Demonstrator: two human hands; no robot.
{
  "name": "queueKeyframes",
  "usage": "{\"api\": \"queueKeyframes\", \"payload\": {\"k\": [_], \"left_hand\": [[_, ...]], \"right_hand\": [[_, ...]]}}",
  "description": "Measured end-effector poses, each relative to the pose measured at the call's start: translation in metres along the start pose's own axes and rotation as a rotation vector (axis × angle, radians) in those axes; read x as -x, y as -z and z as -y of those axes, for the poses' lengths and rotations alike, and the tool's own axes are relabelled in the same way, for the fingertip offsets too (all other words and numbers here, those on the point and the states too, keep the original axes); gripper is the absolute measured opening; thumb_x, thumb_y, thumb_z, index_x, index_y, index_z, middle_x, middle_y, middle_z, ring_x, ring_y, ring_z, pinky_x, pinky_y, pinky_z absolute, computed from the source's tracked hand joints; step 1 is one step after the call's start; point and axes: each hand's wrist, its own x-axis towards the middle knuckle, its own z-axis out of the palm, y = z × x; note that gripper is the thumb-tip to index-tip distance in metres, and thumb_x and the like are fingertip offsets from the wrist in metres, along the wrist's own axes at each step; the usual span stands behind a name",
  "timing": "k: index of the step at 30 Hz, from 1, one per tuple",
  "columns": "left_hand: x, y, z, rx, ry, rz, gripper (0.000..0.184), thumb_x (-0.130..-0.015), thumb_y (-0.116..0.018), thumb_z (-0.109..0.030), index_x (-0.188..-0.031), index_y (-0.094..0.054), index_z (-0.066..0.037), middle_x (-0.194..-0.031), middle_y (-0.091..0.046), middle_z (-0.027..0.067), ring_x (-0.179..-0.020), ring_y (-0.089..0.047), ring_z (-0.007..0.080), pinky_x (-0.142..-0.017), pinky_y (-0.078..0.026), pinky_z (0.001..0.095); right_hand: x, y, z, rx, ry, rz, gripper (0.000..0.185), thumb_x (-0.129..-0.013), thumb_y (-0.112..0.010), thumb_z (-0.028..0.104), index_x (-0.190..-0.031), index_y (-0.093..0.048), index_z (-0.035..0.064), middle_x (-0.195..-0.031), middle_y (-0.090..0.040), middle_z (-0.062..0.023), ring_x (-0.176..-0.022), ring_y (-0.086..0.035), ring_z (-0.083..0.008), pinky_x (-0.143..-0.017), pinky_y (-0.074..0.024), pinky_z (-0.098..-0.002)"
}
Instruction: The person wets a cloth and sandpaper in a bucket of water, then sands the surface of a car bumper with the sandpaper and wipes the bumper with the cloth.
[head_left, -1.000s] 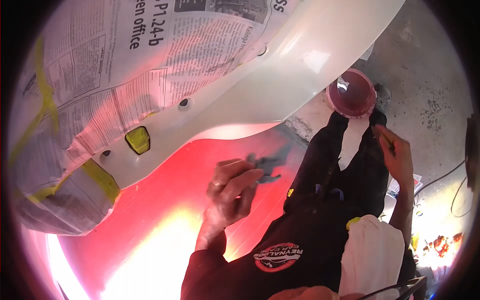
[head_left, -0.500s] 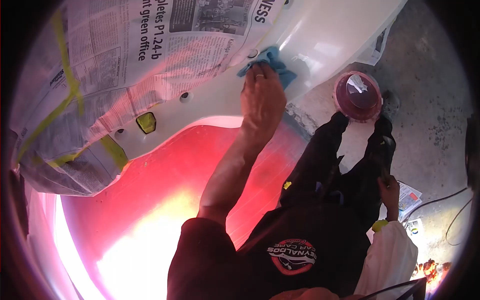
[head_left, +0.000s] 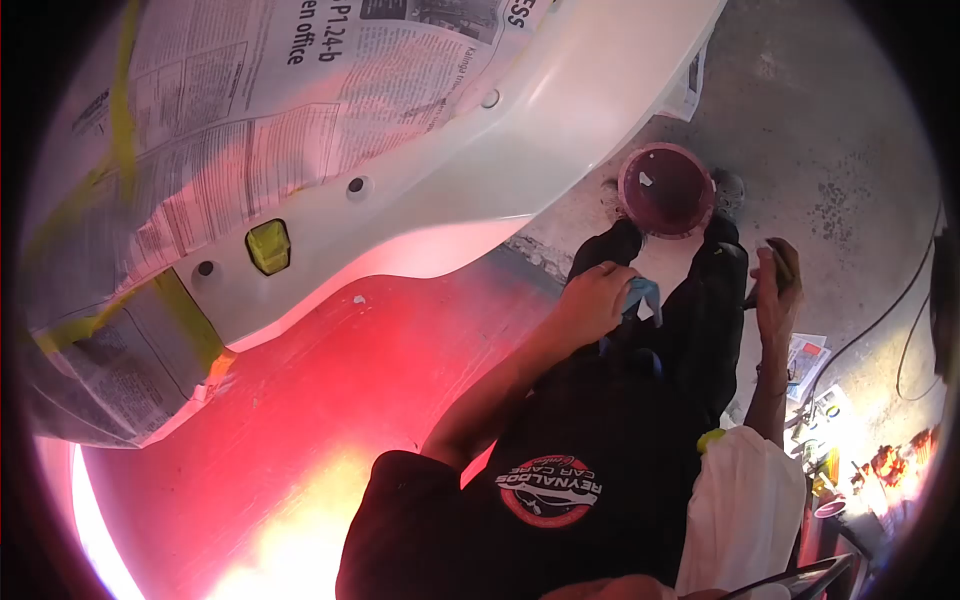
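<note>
My left hand [head_left: 597, 303] is closed around a bunched blue cloth [head_left: 645, 297], held in front of my thighs. Its loose end hangs from the fingers. At the right, beside my leg, my right hand [head_left: 778, 290] is curled on a dark, flat piece [head_left: 784, 260] whose kind I cannot make out. Neither hand touches the white car panel [head_left: 430, 190], which runs from the lower left to the top. A maroon basin [head_left: 668, 225] stands on the floor by my feet, with a small white patch inside.
Newspaper [head_left: 290, 130] and yellow-green masking tape [head_left: 190, 315] cover part of the panel. A taped opening [head_left: 268, 247] and round holes line its edge. A dark cable [head_left: 880, 330], newspaper sheets [head_left: 805, 360] and brightly lit clutter lie on the floor at the right.
My left hand has come off the panel, bringing the blue cloth back toward my body. My right hand has moved forward, and the dark piece now shows. The view has shifted.
</note>
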Motion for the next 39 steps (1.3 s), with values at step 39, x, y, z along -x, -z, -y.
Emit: {"api": "queueKeyframes", "payload": {"k": [39], "left_hand": [[-0.150,-0.366,-0.106,1.176,0.697,-1.222,0.035,-0.086,-0.070,-0.033,-0.101,-0.063,-0.003,-0.081,-0.067,0.0186,-0.071,-0.066,0.0307,-0.066,-0.051,0.0405]], "right_hand": [[-0.015,-0.049,0.234,1.446,2.250,0.737,0.063,-0.066,-0.062,0.003,-0.129,-0.062,0.0075,-0.117,-0.055,-0.0154,-0.100,-0.056,-0.0317,-0.086,-0.0436,-0.0431]]}}
